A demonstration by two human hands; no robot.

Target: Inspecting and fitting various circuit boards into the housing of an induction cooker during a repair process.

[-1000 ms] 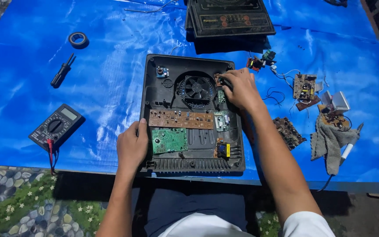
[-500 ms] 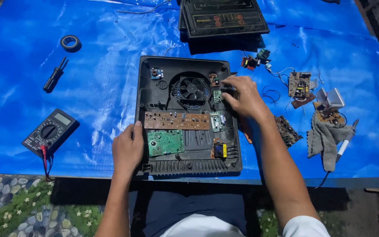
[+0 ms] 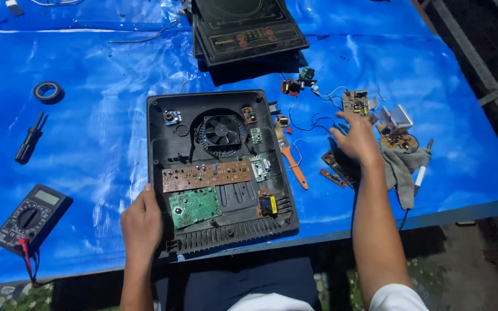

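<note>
**Opened cooker base on blue tarp**

The left hand (image 3: 141, 223) grips the near left edge of the black plastic cooker base (image 3: 221, 170), with its green board, brown board and fan exposed. Farther right, the right hand (image 3: 354, 140) rests flat, fingers spread, on small brown circuit boards (image 3: 341, 166), holding nothing.

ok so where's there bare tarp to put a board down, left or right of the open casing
Left: the widest bare blue patch lies between the open casing, tape roll, screwdriver and multimeter. Right is crowded: brush, loose circuit boards, grey rag and the right hand over them. The left hand grips the casing's left edge.
</note>
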